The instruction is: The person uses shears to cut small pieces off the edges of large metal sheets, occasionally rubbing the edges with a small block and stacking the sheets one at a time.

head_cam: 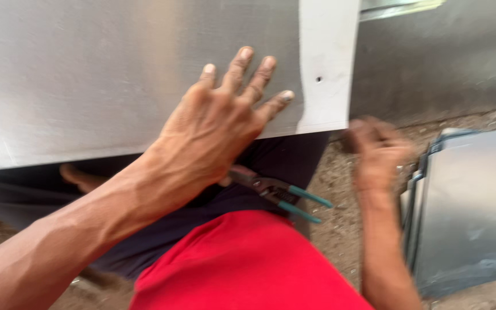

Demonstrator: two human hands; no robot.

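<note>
The left hand [216, 129] sits in the middle of the frame; it lies flat on a big shiny metal sheet [116, 74], fingers spread wide, holding nothing; the sheet fills the upper left of the frame and rests across the person's lap. The right edge of the sheet has a pale white strip with one small hole in it. A pair of pliers [276, 192] with teal handles lies on the dark trousers [294, 161], just under the left hand, near the middle of the frame; the pliers touch the lap, and no hand grips them. The right hand [377, 152] is at the right of the frame, just past the sheet's corner; it is blurry, so I cannot tell if it is open or closed. A stack of metal pieces [469, 212] stands at the lower right, near the right arm. A red shirt [242, 264] shows at the bottom; the ground is dirt.
</note>
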